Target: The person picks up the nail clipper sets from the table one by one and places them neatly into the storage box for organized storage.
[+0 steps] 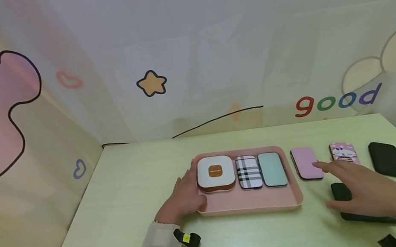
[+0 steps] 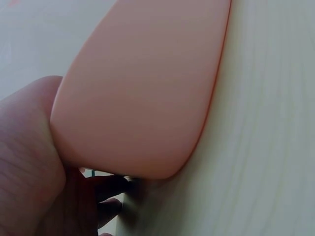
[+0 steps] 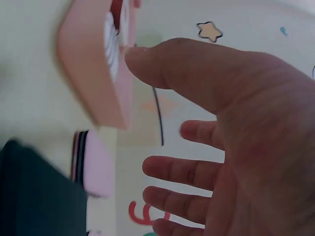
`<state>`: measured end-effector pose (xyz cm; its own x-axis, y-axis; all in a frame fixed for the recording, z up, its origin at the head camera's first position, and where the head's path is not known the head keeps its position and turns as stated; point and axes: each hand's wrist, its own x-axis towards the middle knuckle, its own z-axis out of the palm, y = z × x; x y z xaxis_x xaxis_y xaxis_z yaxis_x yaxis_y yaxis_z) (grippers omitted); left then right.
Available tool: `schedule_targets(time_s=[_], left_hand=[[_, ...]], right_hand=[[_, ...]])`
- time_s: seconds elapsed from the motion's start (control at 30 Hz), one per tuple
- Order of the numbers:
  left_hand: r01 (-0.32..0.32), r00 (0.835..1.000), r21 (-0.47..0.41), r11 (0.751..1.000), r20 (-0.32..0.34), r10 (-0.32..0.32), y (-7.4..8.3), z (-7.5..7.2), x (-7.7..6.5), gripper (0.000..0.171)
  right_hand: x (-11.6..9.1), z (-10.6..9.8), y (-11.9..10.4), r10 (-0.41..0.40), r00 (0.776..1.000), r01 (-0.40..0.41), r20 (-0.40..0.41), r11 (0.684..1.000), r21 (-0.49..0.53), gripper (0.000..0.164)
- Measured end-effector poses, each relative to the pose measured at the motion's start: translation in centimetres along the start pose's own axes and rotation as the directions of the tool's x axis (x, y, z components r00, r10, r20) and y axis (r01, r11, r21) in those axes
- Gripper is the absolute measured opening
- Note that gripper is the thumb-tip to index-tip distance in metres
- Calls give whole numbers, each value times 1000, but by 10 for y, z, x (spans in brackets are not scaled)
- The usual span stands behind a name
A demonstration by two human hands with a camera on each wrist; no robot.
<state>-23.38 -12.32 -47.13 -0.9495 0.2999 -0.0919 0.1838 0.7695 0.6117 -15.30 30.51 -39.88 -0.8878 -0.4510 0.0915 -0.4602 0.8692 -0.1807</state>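
left hand (image 1: 181, 196) at pink tray (image 1: 250, 206) on counter (image 1: 124, 195): grip pinching its left rim, thumb over, fingers outside. in tray, left to right: white box (image 1: 215, 174), plaid case (image 1: 249, 171), mint case (image 1: 273, 170). right hand (image 1: 367, 187): grip spread above dark case (image 1: 340, 192), near side. lilac case (image 1: 305, 160) just right of tray.
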Motion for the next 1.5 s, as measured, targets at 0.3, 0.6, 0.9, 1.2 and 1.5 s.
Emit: schedule_targets(time_s=[0.3,0.6,0.9,1.2,1.5], left_hand=[[-19,1000,-7,1000,-19,19,-5,-1,1,116],[-58,998,-22,998,-15,58,-2,-1,1,113],[-41,999,-31,999,-20,41,-3,0,1,115],[-33,999,-53,998,-19,32,1,-2,0,117],[-33,999,-42,999,-21,32,-1,-1,1,117]], right_hand=[[-17,16,29,106,988,-106,112,994,-9,121],[-39,30,65,188,958,-178,217,982,-66,121],[-44,27,73,207,946,-195,248,978,-72,111],[-40,29,81,258,915,-252,311,966,-63,113],[-38,28,78,288,901,-274,325,958,-90,110]])
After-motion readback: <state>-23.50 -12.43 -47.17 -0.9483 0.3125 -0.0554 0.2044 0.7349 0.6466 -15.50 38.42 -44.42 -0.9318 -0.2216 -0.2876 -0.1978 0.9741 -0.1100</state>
